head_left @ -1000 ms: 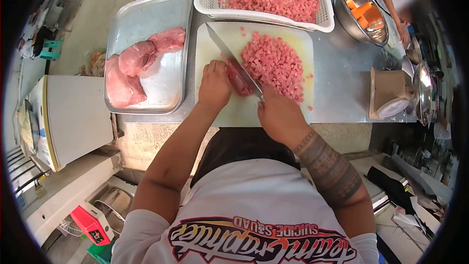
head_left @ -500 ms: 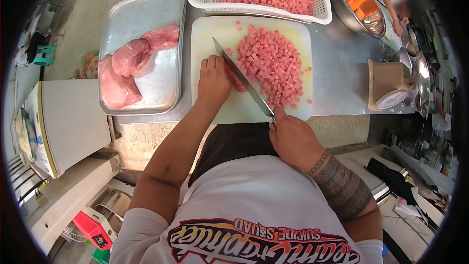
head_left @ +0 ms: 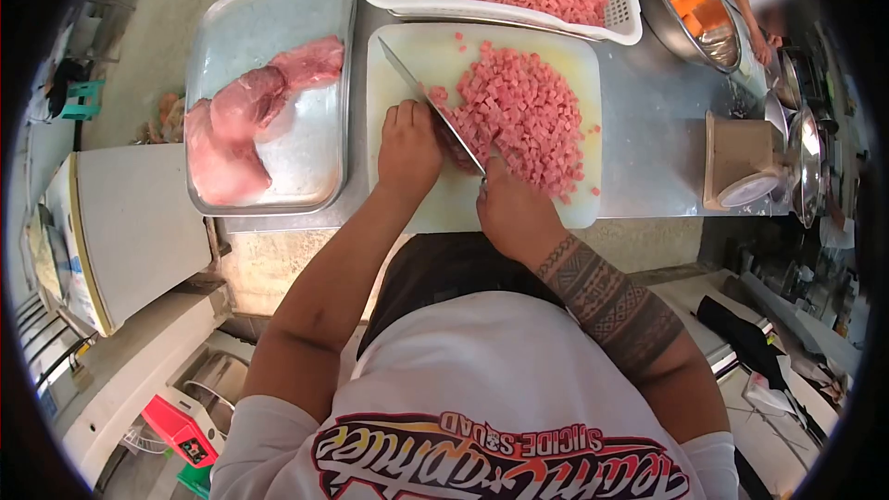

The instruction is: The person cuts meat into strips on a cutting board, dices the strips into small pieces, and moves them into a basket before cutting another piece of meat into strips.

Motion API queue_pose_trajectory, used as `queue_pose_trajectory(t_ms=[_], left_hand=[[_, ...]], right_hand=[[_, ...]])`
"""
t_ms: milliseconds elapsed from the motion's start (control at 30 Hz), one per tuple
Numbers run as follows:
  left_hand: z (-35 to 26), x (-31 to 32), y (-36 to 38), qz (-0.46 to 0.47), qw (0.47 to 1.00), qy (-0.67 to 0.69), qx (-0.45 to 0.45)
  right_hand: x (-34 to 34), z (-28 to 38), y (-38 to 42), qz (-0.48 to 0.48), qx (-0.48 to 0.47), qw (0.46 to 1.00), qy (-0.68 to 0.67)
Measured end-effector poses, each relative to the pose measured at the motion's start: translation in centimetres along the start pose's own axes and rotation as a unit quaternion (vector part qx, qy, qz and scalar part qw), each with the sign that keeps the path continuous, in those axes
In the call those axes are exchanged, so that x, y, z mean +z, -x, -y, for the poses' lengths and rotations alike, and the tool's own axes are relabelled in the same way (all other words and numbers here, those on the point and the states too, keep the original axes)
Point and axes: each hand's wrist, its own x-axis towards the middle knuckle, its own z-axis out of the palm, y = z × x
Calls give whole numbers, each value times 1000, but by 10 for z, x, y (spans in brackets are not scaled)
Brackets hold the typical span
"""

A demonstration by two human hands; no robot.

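My right hand (head_left: 519, 208) is wrapped round the handle of a long knife (head_left: 417, 83), whose blade points up and left across the white cutting board (head_left: 394, 208). Fingers bent, my left hand (head_left: 408, 150) rests on the board just left of the blade, against a piece of meat mostly hidden by the blade and fingers. A heap of diced pink meat (head_left: 523, 111) lies to the right of the knife. Large pieces of raw meat (head_left: 245, 111) lie in a metal tray (head_left: 344, 120) on the left.
Beyond the board stands a white perforated basket (head_left: 500, 17) of diced meat. A steel bowl (head_left: 657, 14) with orange chunks is at the back right, near another person's hand (head_left: 759, 46). A weighing scale (head_left: 741, 157) stands on the right of the metal table (head_left: 639, 148).
My right hand has moved left and up with the knife, and the blade's tip now reaches farther towards the board's back left corner. My left hand stays nearly in place.
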Motion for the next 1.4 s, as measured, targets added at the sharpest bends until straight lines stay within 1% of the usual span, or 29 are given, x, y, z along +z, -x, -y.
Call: queue_pose_trajectory(t_ms=[67, 167, 267, 300, 367, 467, 600, 700, 767, 833, 900, 1000, 1067, 1167, 1267, 1300, 1400], left_hand=[[-1, -11, -5, 29, 999, -11, -16], [4, -38, -11, 101, 995, 4, 21], [9, -52, -15, 152, 986, 64, -32], [9, -53, -16, 158, 986, 48, -24], [11, -50, -18, 171, 985, 17, -8], [13, -47, -27, 220, 975, -37, -15], [26, -38, -26, 208, 978, -26, -1], [22, -40, -27, 213, 976, -30, 6], [16, -43, -27, 216, 976, -36, 7], [15, -42, -25, 198, 979, -35, 25], [15, -42, -26, 192, 979, -54, 39], [15, -40, -25, 205, 973, -95, 49], [17, -39, -26, 202, 972, -107, 47], [13, -45, -22, 186, 978, -78, 43], [20, -41, -10, 133, 990, -27, 43], [26, -35, -8, 135, 989, -26, 45], [38, -30, -5, 140, 989, -23, 45]], right_hand=[[0, 1, -7, -14, -3, 1000, -5], [3, -5, -13, -39, -15, 999, -20], [-10, -7, -5, -65, -31, 997, -28], [-17, -4, 1, -72, -39, 996, -29], [-35, 11, 23, -62, -12, 998, -28], [-44, 17, 50, -36, 10, 999, -20], [-51, 19, 67, 30, 34, 999, -8], [-45, 16, 64, -2, 1, 1000, 1], [-49, 19, 57, 8, 8, 1000, 9], [-48, 21, 47, 10, 2, 1000, 9], [-38, 18, 35, 6, -17, 1000, 2], [9, 8, 1, -29, -6, 999, 21], [7, 13, -13, -45, -11, 999, -15], [0, 13, -21, -50, 0, 998, -42], [2, -1, -27, -69, -12, 996, -51], [3, -6, -26, -78, -21, 995, -55], [-12, 4, -5, -92, 14, 996, -8]])
